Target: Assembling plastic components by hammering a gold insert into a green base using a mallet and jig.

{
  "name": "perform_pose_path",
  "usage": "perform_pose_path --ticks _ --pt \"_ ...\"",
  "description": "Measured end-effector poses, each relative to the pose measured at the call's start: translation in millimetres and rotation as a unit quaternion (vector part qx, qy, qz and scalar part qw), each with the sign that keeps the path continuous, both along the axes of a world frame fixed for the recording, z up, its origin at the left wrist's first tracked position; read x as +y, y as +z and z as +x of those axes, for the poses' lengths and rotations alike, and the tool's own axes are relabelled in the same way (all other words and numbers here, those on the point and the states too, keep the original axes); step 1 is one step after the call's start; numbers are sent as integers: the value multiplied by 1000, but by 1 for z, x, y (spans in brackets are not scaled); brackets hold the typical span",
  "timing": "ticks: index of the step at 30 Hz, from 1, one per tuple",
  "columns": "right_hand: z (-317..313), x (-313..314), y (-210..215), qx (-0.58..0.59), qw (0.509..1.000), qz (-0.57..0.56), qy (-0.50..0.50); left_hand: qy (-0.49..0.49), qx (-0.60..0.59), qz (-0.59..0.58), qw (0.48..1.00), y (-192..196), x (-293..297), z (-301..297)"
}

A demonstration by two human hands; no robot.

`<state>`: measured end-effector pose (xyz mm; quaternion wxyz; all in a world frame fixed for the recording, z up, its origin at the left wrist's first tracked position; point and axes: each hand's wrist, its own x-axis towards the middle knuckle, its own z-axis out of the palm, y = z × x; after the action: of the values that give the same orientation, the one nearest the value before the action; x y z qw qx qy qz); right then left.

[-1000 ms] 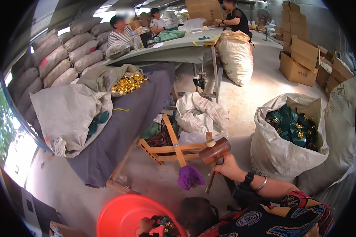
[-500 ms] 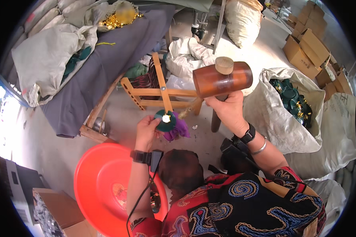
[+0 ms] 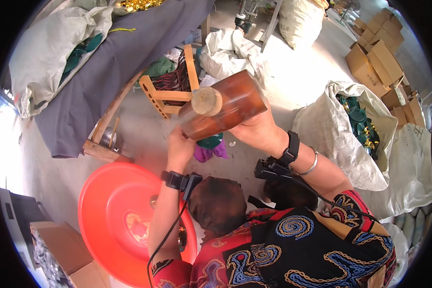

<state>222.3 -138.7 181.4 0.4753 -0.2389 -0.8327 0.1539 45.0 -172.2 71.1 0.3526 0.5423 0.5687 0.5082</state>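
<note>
A brown wooden mallet [image 3: 221, 110] is raised close under the camera, its head large in view. The right hand [image 3: 259, 132] is closed round it from below, fingers wrapped on the handle side. Just under the mallet sits a small purple and green piece [image 3: 210, 148] on the floor; the left hand [image 3: 180, 146] is at it, fingers curled down by it, though whether they pinch it or only steady it I cannot tell, since the mallet covers part of the view.

By the look of things the work is in mid-course: the mallet is up, not on the piece, so this blow is not yet landed. To the left lies a red basin [image 3: 115, 211] with only a few small items in it. A white sack [image 3: 343, 134] to the right holds many green and gold parts, which suggests plenty left to do.

Beyond are a wooden stool [image 3: 168, 93], a grey cloth [image 3: 120, 57] over a low worktop, and cardboard boxes [image 3: 377, 60].
</note>
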Motion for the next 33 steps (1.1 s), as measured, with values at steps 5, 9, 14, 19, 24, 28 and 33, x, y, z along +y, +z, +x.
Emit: perform_pose_path --ticks 5,9,14,19,24,28,33 --pt "-4 1 7 -54 998 33 -10 -58 -2 226 972 34 -6 22" --pt "4 8 11 -169 985 31 -2 -74 67 223 970 -3 6 12" --pt "24 17 114 -20 971 211 -115 -57 49 153 985 16 2 24" --pt "43 -7 155 -106 899 160 -394 -49 74 203 975 4 4 17" --pt "33 13 107 -272 949 62 -150 -21 149 199 968 6 11 19" --pt "23 4 78 -74 996 -10 -50 -51 102 133 985 -4 3 16" --pt "-7 -1 32 -220 973 -66 -26 -57 103 178 977 -16 4 16"
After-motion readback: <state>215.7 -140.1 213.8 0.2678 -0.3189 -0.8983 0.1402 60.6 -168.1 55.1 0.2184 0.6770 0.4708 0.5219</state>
